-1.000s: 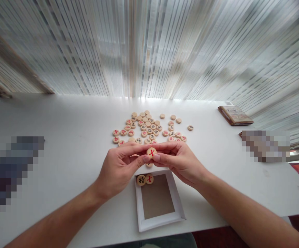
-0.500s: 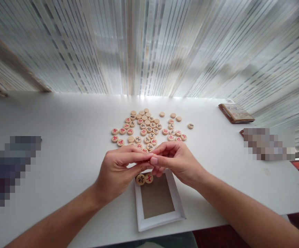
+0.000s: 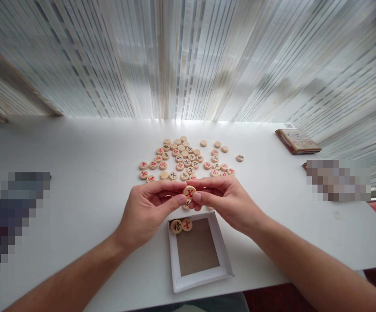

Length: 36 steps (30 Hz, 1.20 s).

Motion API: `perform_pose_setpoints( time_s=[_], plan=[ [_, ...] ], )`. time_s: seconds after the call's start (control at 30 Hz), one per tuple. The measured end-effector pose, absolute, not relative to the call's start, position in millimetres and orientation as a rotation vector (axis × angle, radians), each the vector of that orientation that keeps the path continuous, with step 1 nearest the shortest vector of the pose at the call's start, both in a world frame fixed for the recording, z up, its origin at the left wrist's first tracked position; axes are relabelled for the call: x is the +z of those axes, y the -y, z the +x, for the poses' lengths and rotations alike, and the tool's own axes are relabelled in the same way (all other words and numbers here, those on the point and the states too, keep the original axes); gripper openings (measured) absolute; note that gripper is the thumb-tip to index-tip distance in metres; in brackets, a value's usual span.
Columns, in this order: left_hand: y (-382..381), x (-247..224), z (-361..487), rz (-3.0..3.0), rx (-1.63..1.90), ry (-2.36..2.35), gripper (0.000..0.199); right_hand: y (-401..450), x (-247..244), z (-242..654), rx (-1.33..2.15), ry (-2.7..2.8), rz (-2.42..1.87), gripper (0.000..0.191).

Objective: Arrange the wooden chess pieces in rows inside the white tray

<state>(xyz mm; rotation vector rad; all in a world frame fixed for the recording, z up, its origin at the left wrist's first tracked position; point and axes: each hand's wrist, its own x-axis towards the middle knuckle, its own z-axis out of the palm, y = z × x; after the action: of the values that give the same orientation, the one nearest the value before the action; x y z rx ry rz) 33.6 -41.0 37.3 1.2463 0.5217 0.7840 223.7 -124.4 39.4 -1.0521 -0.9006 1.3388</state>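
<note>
Between the fingertips of both hands is a round wooden Chinese chess piece [image 3: 189, 191], its red character turned up toward me. My left hand [image 3: 152, 206] pinches it from the left and my right hand [image 3: 222, 197] from the right. Just below the hands lies a shallow white box [image 3: 202, 279] with a brown inside. In its far left corner, a black-marked piece [image 3: 176, 226] and a red-marked piece [image 3: 187, 224] sit side by side. Part of another black-marked piece [image 3: 187, 204] shows beneath the held one.
Beyond my hands, several loose chess pieces [image 3: 187, 163] are spread over the white table [image 3: 93, 147], some face up, some blank side up. A brown box [image 3: 298, 141] lies at the far right, near a blurred item [image 3: 335, 180]. Another blurred item [image 3: 15, 212] is at left.
The fingers have turned and parted a little, so the held piece's red face now shows. The white box and the two pieces inside it stay as they were.
</note>
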Motion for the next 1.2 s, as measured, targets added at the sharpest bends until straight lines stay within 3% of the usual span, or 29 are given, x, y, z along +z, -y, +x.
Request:
perform_pose_setpoints(
  time_s=[0.1, 0.5, 0.83, 1.2],
  plan=[
    [40.2, 37.6, 34.4, 1.190, 0.769, -0.547, 0.021, 124.6, 40.1, 220.4, 1.339, 0.897, -1.040, 0.035],
    [45.6, 39.8, 37.2, 1.202, 0.711, -0.519, 0.014, 123.9, 40.6, 215.6, 1.294, 0.841, -1.109, 0.026],
    [44.4, 36.7, 37.0, 1.217, 0.701, -0.598, 0.021, 125.1, 46.1, 216.7, 1.268, 0.884, -1.216, 0.039],
    [41.1, 34.1, 36.0, 1.211, 0.761, -0.523, 0.012, 127.0, 48.3, 214.5, 1.265, 0.884, -1.135, 0.027]
  ],
)
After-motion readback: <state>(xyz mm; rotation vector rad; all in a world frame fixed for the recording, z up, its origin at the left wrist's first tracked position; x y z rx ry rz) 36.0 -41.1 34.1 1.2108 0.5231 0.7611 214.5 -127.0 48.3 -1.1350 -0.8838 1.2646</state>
